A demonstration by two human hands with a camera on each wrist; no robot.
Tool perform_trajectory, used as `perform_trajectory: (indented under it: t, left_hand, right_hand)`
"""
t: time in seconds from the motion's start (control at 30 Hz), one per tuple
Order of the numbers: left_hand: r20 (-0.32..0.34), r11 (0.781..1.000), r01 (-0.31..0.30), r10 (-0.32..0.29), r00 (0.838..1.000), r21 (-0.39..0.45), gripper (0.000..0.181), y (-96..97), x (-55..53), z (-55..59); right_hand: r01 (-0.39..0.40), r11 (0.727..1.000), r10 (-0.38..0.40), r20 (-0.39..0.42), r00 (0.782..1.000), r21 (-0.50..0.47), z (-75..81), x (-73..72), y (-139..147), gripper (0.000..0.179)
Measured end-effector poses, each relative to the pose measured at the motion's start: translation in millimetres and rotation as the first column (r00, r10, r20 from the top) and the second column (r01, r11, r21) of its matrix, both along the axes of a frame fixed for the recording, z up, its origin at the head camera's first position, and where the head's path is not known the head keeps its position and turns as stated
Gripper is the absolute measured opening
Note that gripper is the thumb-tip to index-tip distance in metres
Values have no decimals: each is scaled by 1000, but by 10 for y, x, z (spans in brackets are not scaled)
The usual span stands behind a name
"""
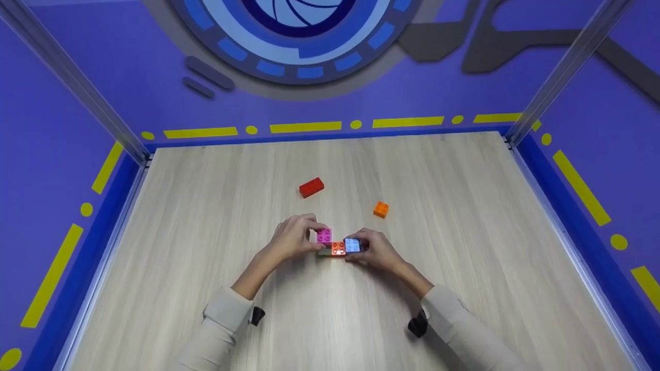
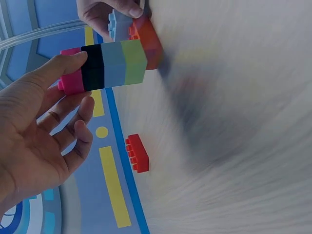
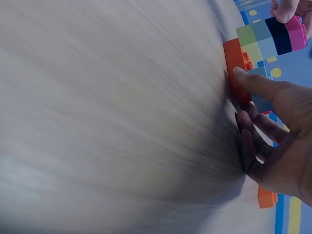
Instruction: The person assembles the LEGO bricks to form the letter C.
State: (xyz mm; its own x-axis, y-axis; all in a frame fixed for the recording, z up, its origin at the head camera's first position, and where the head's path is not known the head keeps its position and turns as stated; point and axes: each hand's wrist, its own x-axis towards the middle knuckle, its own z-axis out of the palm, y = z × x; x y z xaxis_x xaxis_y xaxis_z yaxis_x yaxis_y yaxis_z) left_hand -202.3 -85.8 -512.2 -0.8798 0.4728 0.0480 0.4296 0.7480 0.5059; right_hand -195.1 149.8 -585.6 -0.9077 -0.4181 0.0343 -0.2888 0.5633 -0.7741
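Note:
My left hand (image 1: 294, 238) pinches a stack of toy building bricks between thumb and fingers. From the top it runs pink (image 1: 324, 235), black (image 2: 93, 67), light blue (image 2: 114, 63) and light green (image 2: 135, 62). The stack tilts slightly, its green end close beside a long orange brick (image 3: 235, 63) on the table; whether they touch I cannot tell. A separate light blue brick (image 1: 352, 245) sits on the orange brick's right end, its left studs bare. My right hand (image 1: 380, 251) grips the orange brick at that end, the thumb on its near side.
A long red brick (image 1: 311, 187) lies on the wooden table (image 1: 216, 206) beyond my left hand. Beyond my right hand sits a small orange brick (image 1: 381, 209). Blue-purple panels (image 1: 118, 77) wall the table at the back and both sides.

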Motion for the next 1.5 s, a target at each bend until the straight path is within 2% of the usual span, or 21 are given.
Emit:
perform_trajectory:
  t: [0.2, 0.33, 0.4, 0.57, 0.67, 0.77, 0.97, 1.13, 1.2, 1.3, 1.5]
  left_hand:
    - [24, 989, -5, 2, 1000, 145, 35, -36, 13, -141]
    - [39, 971, 2, -12, 999, 241, 35, -73, 17, -219]
    - [70, 956, -5, -17, 997, 293, 35, -83, 16, -251]
    - [119, 909, -8, -45, 992, 417, 35, -90, 7, -312]
    - [97, 894, 1, -50, 994, 448, 36, -93, 15, -333]
    - [65, 886, 19, -55, 996, 463, 38, -89, 44, -349]
    - [27, 876, 32, -51, 998, 481, 45, -70, 124, -352]
    - [11, 836, 20, -31, 999, 548, 37, -53, 186, -252]
    - [14, 820, 13, -26, 1000, 573, 35, -38, 215, -192]
    - [21, 815, 6, -22, 1000, 579, 34, -16, 251, -124]
    - [-34, 814, 28, -10, 999, 580, 32, 5, 251, -153]
  right_hand:
    - [-21, 999, 21, 5, 1000, 27, 9, -4, -2, 43]
    - [-64, 996, 63, 22, 998, 57, 36, -12, -4, 45]
    - [-104, 992, 101, 50, 994, 72, 67, -26, 17, 48]
    - [-247, 964, 236, 118, 964, 92, 241, -125, 146, 59]
    - [-307, 946, 292, 137, 947, 107, 378, -227, 240, 59]
    - [-330, 937, 315, 136, 939, 113, 502, -340, 319, 53]
    - [-301, 941, 291, 84, 953, 154, 704, -595, 364, 41]
    - [-248, 954, 239, 72, 968, 170, 790, -850, 193, 35]
    - [-221, 958, 211, 72, 975, 184, 782, -932, 91, 33]
    - [-175, 965, 166, 65, 984, 195, 722, -1017, -61, 31]
    - [-116, 976, 126, -46, 991, 183, 516, -1124, -362, 33]
